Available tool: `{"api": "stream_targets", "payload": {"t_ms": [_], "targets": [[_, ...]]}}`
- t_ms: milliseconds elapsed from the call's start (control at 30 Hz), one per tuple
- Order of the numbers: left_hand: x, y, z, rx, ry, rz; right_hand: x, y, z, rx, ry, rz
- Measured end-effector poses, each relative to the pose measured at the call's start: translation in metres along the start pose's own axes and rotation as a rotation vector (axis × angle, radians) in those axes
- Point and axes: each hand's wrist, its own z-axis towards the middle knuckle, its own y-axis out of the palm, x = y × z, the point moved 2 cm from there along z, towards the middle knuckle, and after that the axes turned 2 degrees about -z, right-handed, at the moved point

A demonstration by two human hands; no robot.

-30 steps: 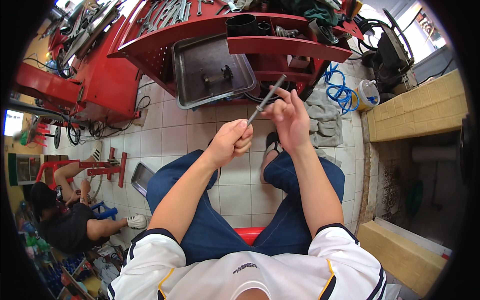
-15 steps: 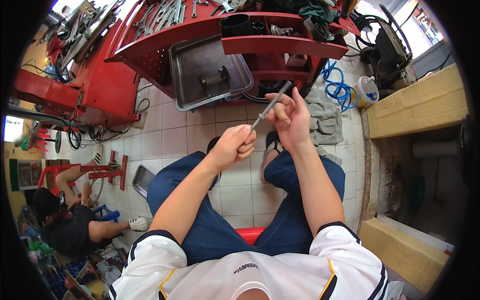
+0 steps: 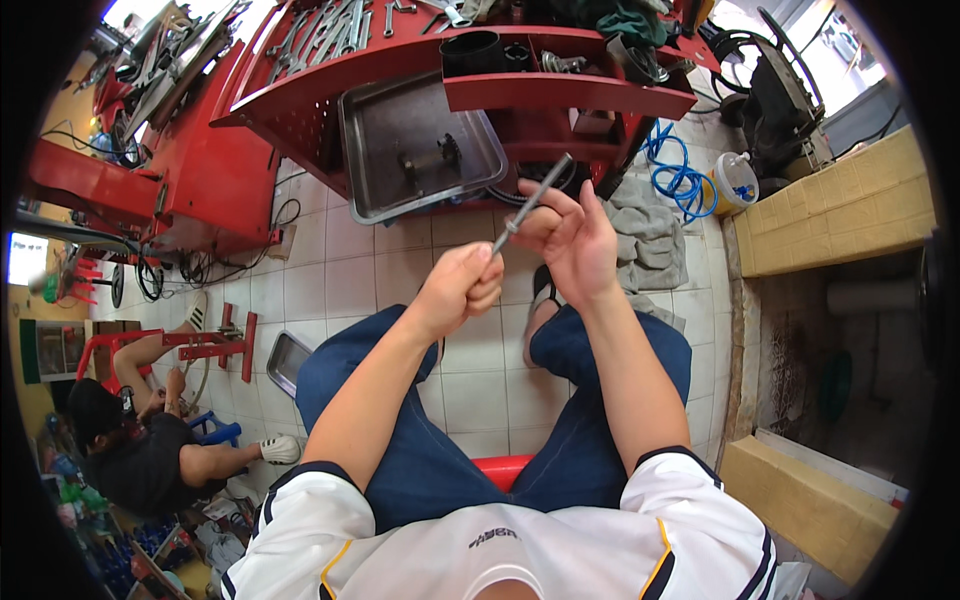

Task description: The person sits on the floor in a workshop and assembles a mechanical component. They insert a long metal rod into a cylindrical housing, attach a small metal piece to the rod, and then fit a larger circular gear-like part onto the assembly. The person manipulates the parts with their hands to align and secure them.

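My left hand (image 3: 462, 290) is closed in a fist around the lower end of a thin grey metal rod (image 3: 545, 190). A small collar or nut sits partway along the rod, just above the fist. Its upper end slants up and to the right, free of the fist. My right hand (image 3: 572, 240) is right beside the rod, thumb raised and apart, fingers loosely bent behind it near the collar. Whether those fingertips touch the rod is hard to make out. Nothing is gripped in the right palm.
Ahead stands a red tool cart (image 3: 350, 65) topped with several wrenches, its drawer (image 3: 570, 92) holding parts. Below it, a metal tray (image 3: 375, 190) holds a dark shaft-like part. A blue hose (image 3: 680, 185) and grey cloth (image 3: 645, 240) lie right. At left, another person (image 3: 140, 450) sits low.
My left hand and the rod have shifted slightly left. The right fingers have also moved a little left, and the rod's upper end now stands clear of the right thumb.
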Motion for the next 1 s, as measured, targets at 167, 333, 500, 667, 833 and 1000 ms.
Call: {"api": "stream_targets", "payload": {"t_ms": [167, 333, 500, 667, 833, 1000], "targets": [[0.003, -0.006, 0.000, -0.008, 0.029, -0.003, -0.005, 0.027, -0.001, 0.175, 0.004, 0.060], [0.003, 0.003, 0.005, -0.039, 0.008, 0.014, 0.010, -0.041, 0.013, -0.361, -0.086, 0.263], [0.007, -0.004, 0.000, 0.014, 0.045, 0.020, -0.011, 0.046, -0.006, 0.111, 0.033, 0.186], [0.020, -0.003, -0.001, 0.050, 0.093, 0.013, 0.003, -0.025, 0.002, -0.153, -0.075, 0.082], [0.012, 0.000, -0.004, 0.006, 0.075, 0.036, -0.002, 0.035, -0.011, -0.025, -0.022, 0.068], [0.025, -0.011, -0.005, 0.069, 0.125, -0.007, -0.009, 0.000, -0.003, -0.253, -0.090, 0.076]]}}
